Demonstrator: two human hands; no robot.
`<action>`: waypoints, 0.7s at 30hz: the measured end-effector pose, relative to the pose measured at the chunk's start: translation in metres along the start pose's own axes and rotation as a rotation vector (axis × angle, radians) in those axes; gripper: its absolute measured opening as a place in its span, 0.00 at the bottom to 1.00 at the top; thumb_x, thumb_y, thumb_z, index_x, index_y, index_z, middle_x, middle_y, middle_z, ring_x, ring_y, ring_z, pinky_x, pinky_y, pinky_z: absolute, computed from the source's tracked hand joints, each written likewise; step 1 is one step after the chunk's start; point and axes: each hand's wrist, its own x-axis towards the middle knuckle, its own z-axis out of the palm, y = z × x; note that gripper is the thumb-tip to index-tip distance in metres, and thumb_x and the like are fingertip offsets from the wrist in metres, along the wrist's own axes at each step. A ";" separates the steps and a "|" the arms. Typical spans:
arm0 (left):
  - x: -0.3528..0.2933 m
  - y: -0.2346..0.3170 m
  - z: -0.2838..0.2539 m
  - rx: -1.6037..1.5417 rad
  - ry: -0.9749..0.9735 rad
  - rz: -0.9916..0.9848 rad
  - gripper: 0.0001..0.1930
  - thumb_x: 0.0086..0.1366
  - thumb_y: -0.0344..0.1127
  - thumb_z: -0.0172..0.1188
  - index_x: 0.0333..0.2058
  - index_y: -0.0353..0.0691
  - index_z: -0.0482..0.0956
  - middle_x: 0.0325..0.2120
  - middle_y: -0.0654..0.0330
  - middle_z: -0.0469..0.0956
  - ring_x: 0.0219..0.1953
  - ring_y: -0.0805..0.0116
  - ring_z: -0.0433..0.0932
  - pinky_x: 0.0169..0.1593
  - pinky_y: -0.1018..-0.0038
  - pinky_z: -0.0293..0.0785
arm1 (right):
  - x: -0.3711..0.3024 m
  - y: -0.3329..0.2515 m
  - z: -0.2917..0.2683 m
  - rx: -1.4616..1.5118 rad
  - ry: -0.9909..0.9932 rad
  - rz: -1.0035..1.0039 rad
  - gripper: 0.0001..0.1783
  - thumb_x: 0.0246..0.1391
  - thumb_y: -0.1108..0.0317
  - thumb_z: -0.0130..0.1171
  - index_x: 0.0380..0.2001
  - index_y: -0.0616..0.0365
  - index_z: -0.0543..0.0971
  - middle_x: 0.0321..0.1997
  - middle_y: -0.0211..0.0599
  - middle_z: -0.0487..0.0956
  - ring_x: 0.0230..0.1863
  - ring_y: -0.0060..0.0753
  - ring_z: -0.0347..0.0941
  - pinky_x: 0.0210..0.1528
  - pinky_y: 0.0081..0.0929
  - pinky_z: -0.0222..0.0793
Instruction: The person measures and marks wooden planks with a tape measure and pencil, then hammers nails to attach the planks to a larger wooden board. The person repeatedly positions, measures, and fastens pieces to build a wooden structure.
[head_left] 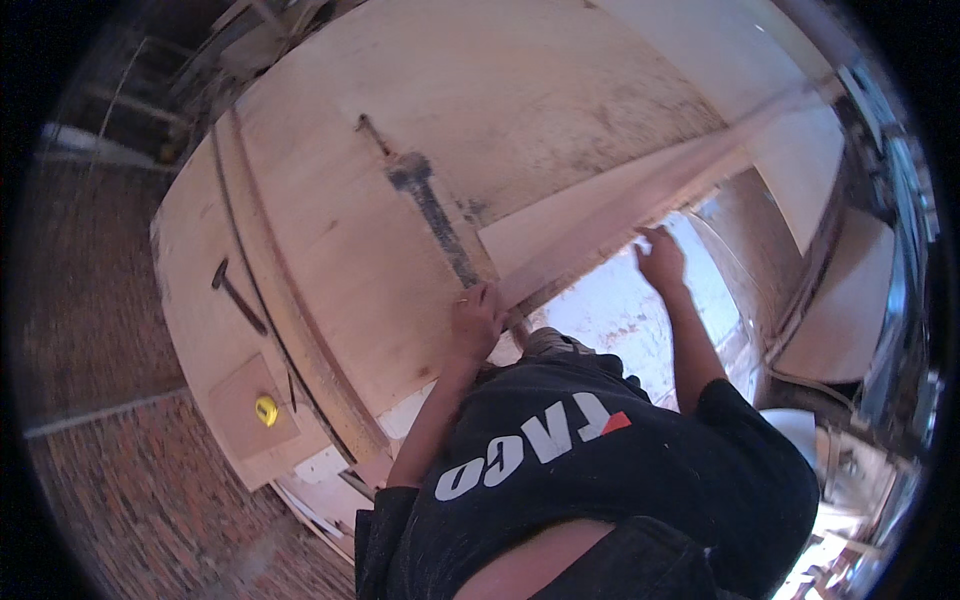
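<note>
Over the near edge of a large wooden panel (330, 250), my left hand (478, 318) has its fingers curled together; whatever they grip is too blurred to name. From beside that hand, a long dark tool with a thin rod at its far end (428, 215), shaped like a caulking gun, lies away across the panel. A long pale board (610, 215) runs at a slant to the right of it. Close to this board's near edge is my right hand (662, 262), fingers bent and apart, with nothing seen in them.
On the panel's left part lie a hammer (238, 297) and a yellow tape measure (266, 410) on a small square board (240, 400). A raised curved strip (290, 290) crosses the panel. Brick paving (130, 490) is at left; more wooden sheets (840, 300) stand at right.
</note>
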 end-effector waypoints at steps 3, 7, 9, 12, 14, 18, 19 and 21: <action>0.001 0.006 -0.019 0.007 -0.020 -0.017 0.34 0.56 0.43 0.73 0.60 0.39 0.74 0.53 0.52 0.75 0.55 0.47 0.76 0.57 0.52 0.71 | 0.035 0.049 -0.016 -0.177 -0.053 -0.051 0.36 0.48 0.70 0.72 0.64 0.43 0.75 0.58 0.47 0.76 0.60 0.56 0.73 0.58 0.48 0.75; 0.006 -0.010 -0.049 0.136 -0.007 -0.082 0.33 0.57 0.43 0.72 0.61 0.42 0.74 0.53 0.54 0.76 0.56 0.50 0.76 0.60 0.48 0.67 | 0.100 0.084 -0.033 -0.427 -0.184 -0.054 0.52 0.46 0.74 0.71 0.74 0.34 0.62 0.73 0.44 0.64 0.70 0.57 0.64 0.62 0.59 0.73; 0.006 -0.027 -0.075 0.220 -0.033 -0.136 0.32 0.59 0.44 0.71 0.61 0.44 0.74 0.54 0.54 0.76 0.57 0.52 0.75 0.64 0.45 0.62 | 0.128 0.096 -0.030 -0.527 -0.214 -0.101 0.53 0.48 0.74 0.68 0.76 0.30 0.59 0.76 0.42 0.60 0.73 0.55 0.61 0.64 0.61 0.70; -0.001 -0.066 -0.114 0.372 -0.103 -0.232 0.30 0.61 0.43 0.67 0.62 0.47 0.73 0.58 0.57 0.75 0.61 0.55 0.74 0.68 0.40 0.53 | 0.167 0.089 -0.036 -0.630 -0.262 -0.142 0.52 0.51 0.74 0.61 0.77 0.28 0.57 0.79 0.42 0.59 0.76 0.52 0.58 0.66 0.60 0.66; -0.012 -0.099 -0.137 0.419 -0.088 -0.262 0.29 0.63 0.42 0.65 0.63 0.47 0.72 0.60 0.59 0.74 0.63 0.58 0.73 0.69 0.39 0.51 | 0.191 0.100 -0.031 -0.680 -0.286 -0.169 0.52 0.53 0.76 0.59 0.78 0.28 0.56 0.80 0.41 0.57 0.77 0.52 0.57 0.67 0.61 0.65; -0.025 -0.155 -0.170 0.493 -0.137 -0.370 0.28 0.66 0.40 0.63 0.64 0.48 0.71 0.61 0.61 0.72 0.65 0.61 0.72 0.70 0.38 0.49 | 0.232 0.120 -0.015 -0.522 -0.209 -0.380 0.46 0.58 0.75 0.55 0.77 0.28 0.58 0.77 0.44 0.62 0.75 0.53 0.60 0.67 0.59 0.66; -0.031 -0.171 -0.171 0.486 -0.130 -0.402 0.28 0.66 0.40 0.62 0.64 0.48 0.71 0.62 0.61 0.72 0.66 0.61 0.71 0.71 0.37 0.49 | 0.242 0.113 -0.011 -0.547 -0.208 -0.397 0.44 0.59 0.73 0.56 0.77 0.28 0.59 0.77 0.43 0.63 0.75 0.52 0.61 0.68 0.58 0.66; -0.043 -0.197 -0.167 0.470 -0.115 -0.473 0.27 0.67 0.39 0.61 0.65 0.48 0.71 0.64 0.60 0.71 0.67 0.61 0.70 0.71 0.36 0.47 | 0.259 0.097 -0.002 -0.597 -0.205 -0.438 0.42 0.61 0.69 0.56 0.77 0.28 0.59 0.75 0.40 0.66 0.74 0.50 0.62 0.68 0.57 0.66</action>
